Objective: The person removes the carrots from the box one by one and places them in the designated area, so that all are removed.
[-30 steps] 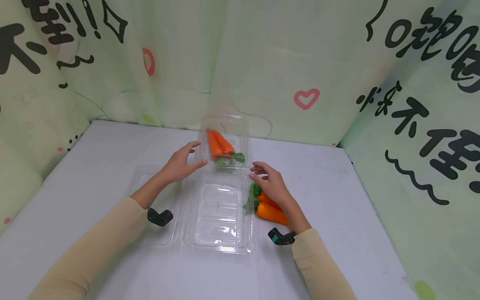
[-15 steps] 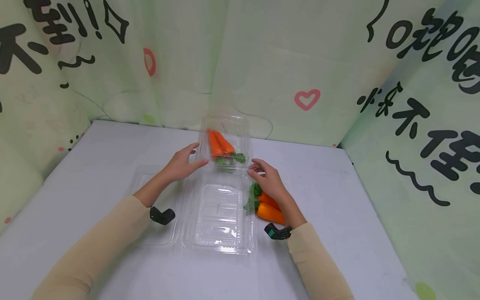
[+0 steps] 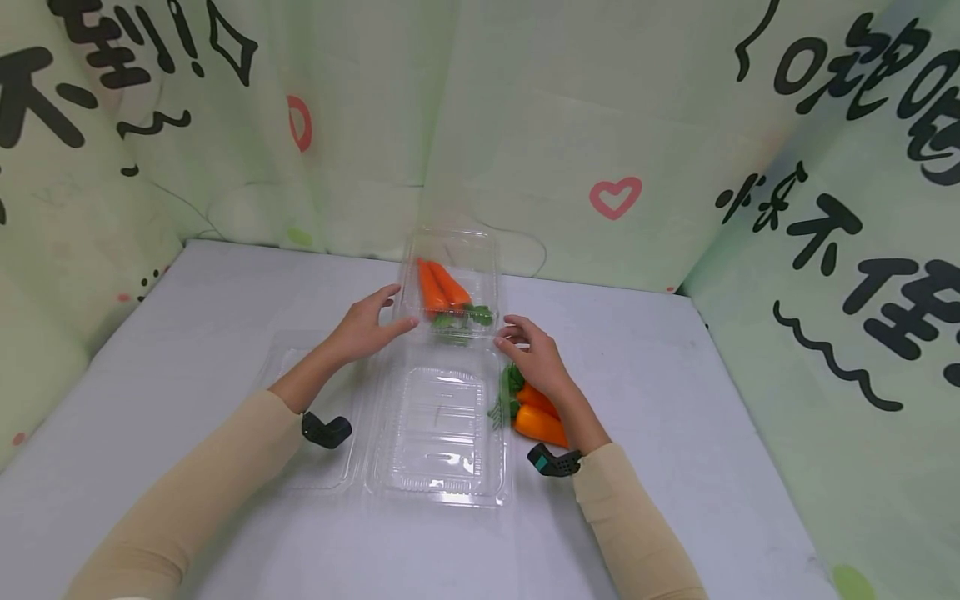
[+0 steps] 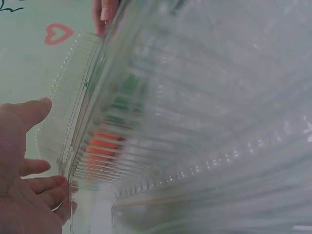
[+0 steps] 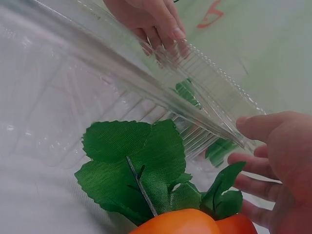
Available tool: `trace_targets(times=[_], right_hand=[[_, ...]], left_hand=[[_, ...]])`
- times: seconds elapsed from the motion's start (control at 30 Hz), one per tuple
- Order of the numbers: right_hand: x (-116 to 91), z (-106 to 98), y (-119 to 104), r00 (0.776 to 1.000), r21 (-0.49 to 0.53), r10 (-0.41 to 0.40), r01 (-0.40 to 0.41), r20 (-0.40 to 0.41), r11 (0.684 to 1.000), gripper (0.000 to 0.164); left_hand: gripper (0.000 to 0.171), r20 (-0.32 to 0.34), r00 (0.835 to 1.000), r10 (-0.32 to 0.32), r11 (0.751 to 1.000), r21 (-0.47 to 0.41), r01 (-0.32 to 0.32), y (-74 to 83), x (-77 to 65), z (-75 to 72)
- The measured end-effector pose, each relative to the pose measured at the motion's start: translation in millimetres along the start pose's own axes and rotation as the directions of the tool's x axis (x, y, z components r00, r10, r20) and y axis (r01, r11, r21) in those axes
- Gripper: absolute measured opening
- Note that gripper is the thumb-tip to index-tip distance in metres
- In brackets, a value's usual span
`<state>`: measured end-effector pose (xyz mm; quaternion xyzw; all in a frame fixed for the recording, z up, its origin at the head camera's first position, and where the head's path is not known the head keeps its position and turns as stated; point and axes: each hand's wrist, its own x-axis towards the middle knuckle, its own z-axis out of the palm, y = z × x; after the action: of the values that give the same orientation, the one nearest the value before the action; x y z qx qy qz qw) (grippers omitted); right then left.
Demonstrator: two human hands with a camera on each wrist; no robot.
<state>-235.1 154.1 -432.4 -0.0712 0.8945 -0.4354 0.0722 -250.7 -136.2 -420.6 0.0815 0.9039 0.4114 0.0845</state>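
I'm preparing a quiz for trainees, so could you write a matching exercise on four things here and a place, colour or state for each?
Things
1. Left hand
2. Loose carrots
3. Open container
4. Heart outline

Descriptions
A. pinkish red, on the backdrop
B. at the far container's left side
C. orange, with green leaves
D. clear, its lid spread left

Pairs: 1-B; 2-C; 3-D; 4-A

Glossy plastic container [image 3: 482, 271], matt woven-cloth leaves [image 5: 158, 163]
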Motion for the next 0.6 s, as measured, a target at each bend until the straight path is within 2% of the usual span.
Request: trace_targets(times=[0.3,0.6], right_hand=[[1.3,0.5,1.1,1.000,0.066,-0.016,0.017,-0.019,0.998,0.050],[4.4,1.8,0.5,0.999,0.173,0.007,0.000,-0.036,0.985,0.046]], left_hand=[[0.077,0.000,1.000,0.025,1.000,-0.012,-0.025,1.2,0.1,-0.3],[0.073,-0.003,0.996,0.089,0.996,0.002,-0.089,1.8,-0.6,-0.4]])
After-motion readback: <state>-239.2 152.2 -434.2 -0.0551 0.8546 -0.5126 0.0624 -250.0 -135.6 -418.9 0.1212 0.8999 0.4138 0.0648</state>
